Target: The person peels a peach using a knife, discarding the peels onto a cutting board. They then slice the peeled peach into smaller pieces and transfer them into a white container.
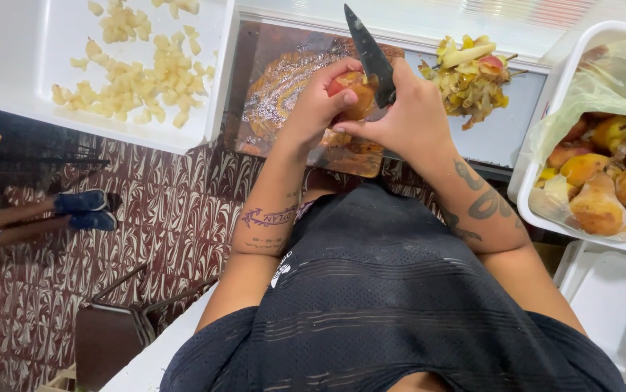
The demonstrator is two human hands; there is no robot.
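- My bench [502, 138] carries a wet brown board [284, 87], a white tray [8, 80] of diced pieces [135, 72] to the left, a peel heap [469, 76], and a bagged tub of whole fruit [611, 181] to the right; the floor [175, 210] is marbled red and white.
- My left hand [316, 109] is curled tight around a reddish fruit [353, 91] above the board.
- My right hand [411, 120] is clamped on a dark knife [367, 51], thumb touching the fruit.
- The blade's long axis runs up and slightly left, tip away from me.

I am working in a food-prep kitchen: a wet cutting board [284, 94], tubs of whole fruit [603, 181] and diced pieces [135, 72], peelings [469, 76] piling at the worktop's [502, 134] far edge.
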